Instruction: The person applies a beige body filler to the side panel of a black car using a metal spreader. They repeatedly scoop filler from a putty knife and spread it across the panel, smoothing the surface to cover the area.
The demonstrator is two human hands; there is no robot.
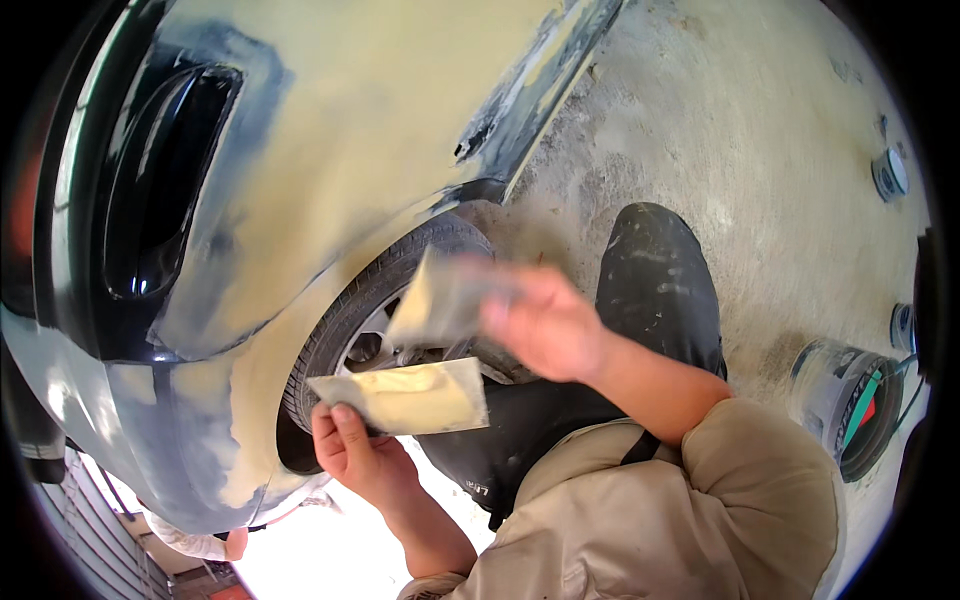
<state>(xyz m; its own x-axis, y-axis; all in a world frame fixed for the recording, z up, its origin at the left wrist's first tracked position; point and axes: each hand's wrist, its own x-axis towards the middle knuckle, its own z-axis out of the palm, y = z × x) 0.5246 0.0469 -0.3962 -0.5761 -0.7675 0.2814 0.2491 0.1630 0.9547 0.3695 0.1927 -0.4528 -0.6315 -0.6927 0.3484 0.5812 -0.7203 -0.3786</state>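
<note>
The pale, stained floor (780,150) spread away to your right, and a bright patch lay low at the left. Beside you stood the car body (340,110), its curved panel patched in cream and grey-blue and apparently rigid. The wheel (318,350) sat in its arch just beyond your hands. Well to your right were a bucket (815,375) and, farther up, a small can (889,175); another person's hand (236,544) showed at the lower left.

Your left hand (365,465) pinched the flat plate (335,390) at its near left corner, thumb on top, in front of the wheel and above your lap. It looked thin, light and fairly stiff; that bare corner seemed the right place to hold, though with a one-corner hold it would probably tip if loaded at the far end.

Your right hand (550,325) had its fingers closed around the spreader (455,310), just above the plate. Blur hid its exact grip and whether the two tools touched. It was likely light, perhaps springy, and best held by the end away from the paste. The yellow paste (415,382) on the plate looked soft, probably sticky and slippery under a fingertip.
</note>
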